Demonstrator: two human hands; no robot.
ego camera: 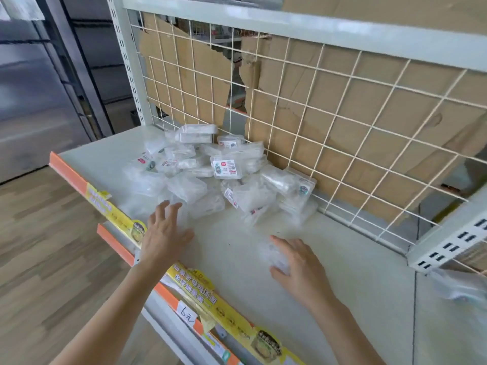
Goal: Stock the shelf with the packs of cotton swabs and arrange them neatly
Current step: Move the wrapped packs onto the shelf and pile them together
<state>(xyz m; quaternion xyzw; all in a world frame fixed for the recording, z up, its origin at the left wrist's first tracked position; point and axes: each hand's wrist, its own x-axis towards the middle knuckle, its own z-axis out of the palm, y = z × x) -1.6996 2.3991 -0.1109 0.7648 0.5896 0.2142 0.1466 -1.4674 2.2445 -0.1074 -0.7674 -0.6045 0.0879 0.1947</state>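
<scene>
— Left hand (164, 234)?
— Open, fingers straight, touching a pack (182, 214) at the near edge of the pile (210, 167).
— Right hand (299, 264)?
— Curled round another pack (274, 255), blurred, apart from the pile.
— Pile?
— Heaped on the shelf (355, 291), against the grid (342, 106).

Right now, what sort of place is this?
Probably a retail shop aisle: a metal shelf with a wire-grid back, a price strip on its front edge with a handwritten price tag, and heaped labelled packs of cotton swabs.
</scene>
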